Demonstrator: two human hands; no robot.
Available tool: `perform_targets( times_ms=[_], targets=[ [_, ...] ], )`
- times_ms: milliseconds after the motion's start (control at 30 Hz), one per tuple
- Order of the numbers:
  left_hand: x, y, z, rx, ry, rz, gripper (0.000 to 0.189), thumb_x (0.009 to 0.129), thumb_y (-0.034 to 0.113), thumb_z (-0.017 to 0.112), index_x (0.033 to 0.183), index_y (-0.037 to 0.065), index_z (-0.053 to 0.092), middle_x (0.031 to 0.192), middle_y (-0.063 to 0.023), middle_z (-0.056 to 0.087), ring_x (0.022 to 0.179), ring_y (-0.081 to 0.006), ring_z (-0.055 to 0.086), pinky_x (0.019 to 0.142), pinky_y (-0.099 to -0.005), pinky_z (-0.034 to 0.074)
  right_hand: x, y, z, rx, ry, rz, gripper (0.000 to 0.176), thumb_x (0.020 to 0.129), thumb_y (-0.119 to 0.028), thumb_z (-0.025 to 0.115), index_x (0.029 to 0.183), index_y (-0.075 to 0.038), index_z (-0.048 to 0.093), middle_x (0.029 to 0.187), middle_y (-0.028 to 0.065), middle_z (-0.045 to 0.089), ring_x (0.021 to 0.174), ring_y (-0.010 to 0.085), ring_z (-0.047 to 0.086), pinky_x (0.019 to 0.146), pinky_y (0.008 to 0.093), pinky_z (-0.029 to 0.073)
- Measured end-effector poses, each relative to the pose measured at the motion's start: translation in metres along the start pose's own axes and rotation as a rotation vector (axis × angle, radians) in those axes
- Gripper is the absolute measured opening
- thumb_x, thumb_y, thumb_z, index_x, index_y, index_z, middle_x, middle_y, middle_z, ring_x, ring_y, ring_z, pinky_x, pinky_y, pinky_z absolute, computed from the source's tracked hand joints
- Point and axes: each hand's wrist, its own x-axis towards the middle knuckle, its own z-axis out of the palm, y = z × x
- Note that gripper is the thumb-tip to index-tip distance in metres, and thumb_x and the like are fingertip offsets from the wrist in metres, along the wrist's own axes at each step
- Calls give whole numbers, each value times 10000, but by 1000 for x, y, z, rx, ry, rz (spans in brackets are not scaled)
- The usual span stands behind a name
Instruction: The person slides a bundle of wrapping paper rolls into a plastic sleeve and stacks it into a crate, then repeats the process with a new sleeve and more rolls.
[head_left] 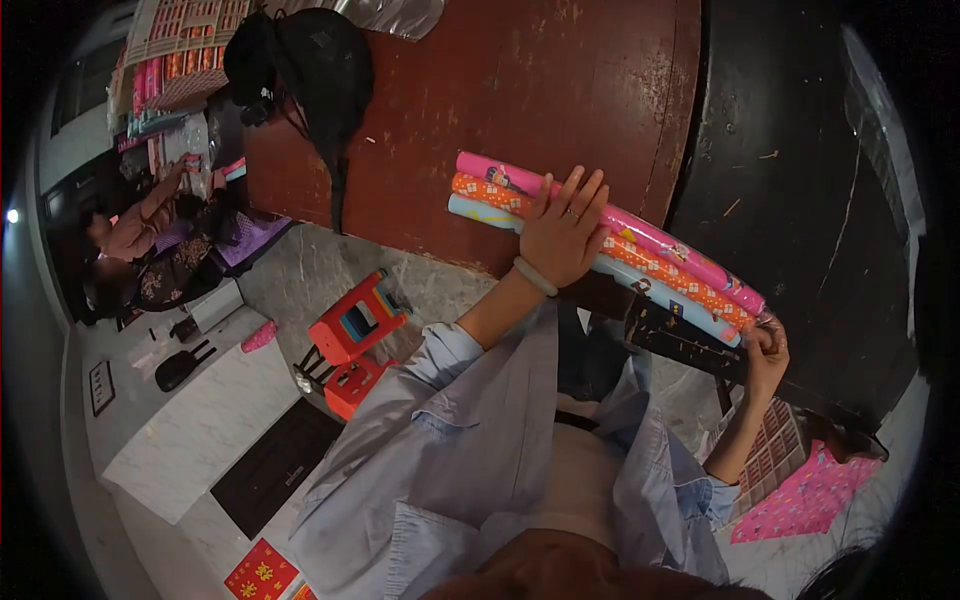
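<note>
A clear plastic-wrapped pack of wrapping paper rolls (655, 255) lies slantwise at the front edge of the table, with pink, orange patterned and light blue rolls side by side. Across its upper left part rests my left hand (565, 232), palm down with the fingers stretched out; it wears a ring and a pale bracelet. At the pack's lower right end, my right hand (766, 362) pinches the gathered plastic film (769, 322). Its palm side is hidden.
The red-brown table (560, 80) adjoins a black tabletop (790, 200). A black backpack (320, 80) lies at the back left. Red stools (350, 318) stand on the floor at left. Two people (150, 235) are beside stacked crates (185, 50) of rolls.
</note>
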Motion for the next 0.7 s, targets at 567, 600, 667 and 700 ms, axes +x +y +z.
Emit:
perform_targets(
  times_ms=[567, 600, 667, 700],
  targets=[
    [0, 0, 2, 1, -8, -9, 464, 873, 318, 459, 1253, 51, 464, 1361, -97, 419, 1287, -266, 354, 1081, -494, 181, 21, -15, -28, -100, -358, 228, 80, 839, -66, 633, 885, -2, 648, 874, 3, 552, 628, 58, 502, 520, 208, 408],
    [0, -1, 2, 0, -3, -7, 464, 874, 319, 457, 1252, 50, 465, 1360, -98, 420, 1287, -266, 355, 1082, -494, 180, 22, -13, -29, -98, -360, 229, 80, 839, -66, 633, 885, -2, 648, 874, 3, 552, 628, 58, 502, 520, 208, 408],
    [0, -1, 2, -2, -8, -8, 464, 876, 319, 456, 1252, 49, 465, 1360, -98, 421, 1287, -266, 355, 1082, -494, 179, 25, -5, -34, -116, -430, 193, 61, 819, -57, 655, 846, -2, 649, 896, 3, 549, 623, 46, 501, 493, 200, 405],
    [0, -1, 1, -5, -12, -8, 463, 877, 320, 455, 1252, 49, 465, 1360, -99, 421, 1287, -266, 356, 1083, -493, 179, 23, -7, -29, -117, -430, 193, 61, 819, -57, 655, 846, -2, 649, 896, 3, 549, 623, 46, 501, 493, 200, 405]
  ],
)
